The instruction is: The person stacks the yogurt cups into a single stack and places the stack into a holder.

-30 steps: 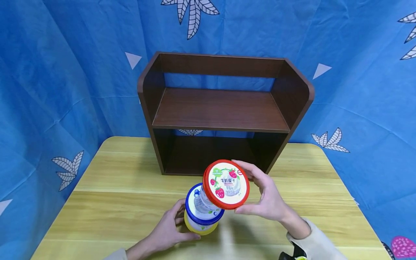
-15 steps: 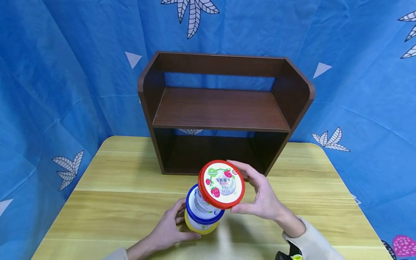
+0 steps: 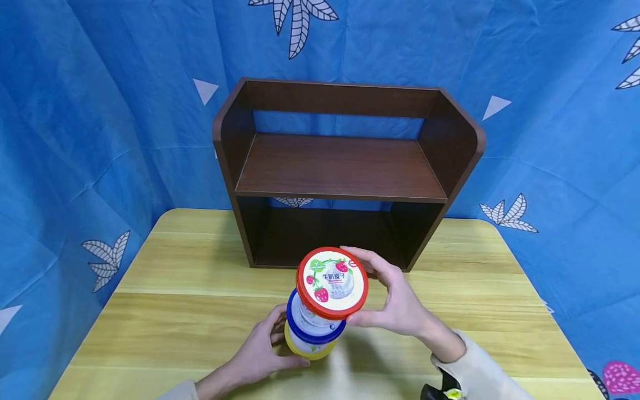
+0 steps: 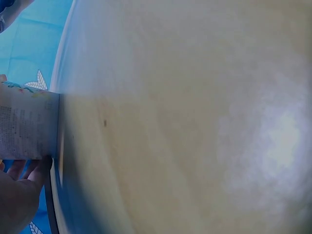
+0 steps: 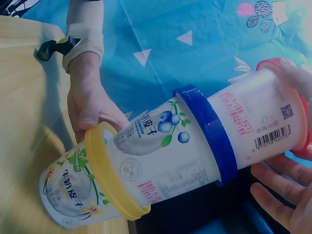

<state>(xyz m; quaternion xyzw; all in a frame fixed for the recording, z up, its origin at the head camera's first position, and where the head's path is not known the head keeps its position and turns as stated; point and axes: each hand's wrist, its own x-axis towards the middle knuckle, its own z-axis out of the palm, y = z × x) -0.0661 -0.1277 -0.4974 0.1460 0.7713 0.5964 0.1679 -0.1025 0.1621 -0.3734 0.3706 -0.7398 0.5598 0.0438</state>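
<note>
Three white lidded tubs stand in a column on the table. In the head view, the red-lidded tub [image 3: 332,282] with strawberries is on top, held by my right hand [image 3: 397,303], thumb and fingers at opposite sides of its lid. Its base sits at the lid of the blue-lidded tub [image 5: 163,141], which shows blueberries. Lowest is the yellow-lidded tub [image 5: 68,187]. My left hand [image 3: 255,350] grips this bottom tub, its thumb by the yellow rim in the right wrist view. The left wrist view shows only a tub's side [image 4: 29,124] with fingertips against it.
Behind the tubs stands a dark brown two-tier shelf [image 3: 340,166] at the back of the wooden table [image 3: 165,311]. A blue patterned curtain [image 3: 125,111] hangs around the table. A black strapped device [image 3: 435,391] is at my right sleeve.
My right hand has carried the red-lidded tub leftward, more squarely over the blue-lidded one. My left hand and the two lower tubs have stayed in place.
</note>
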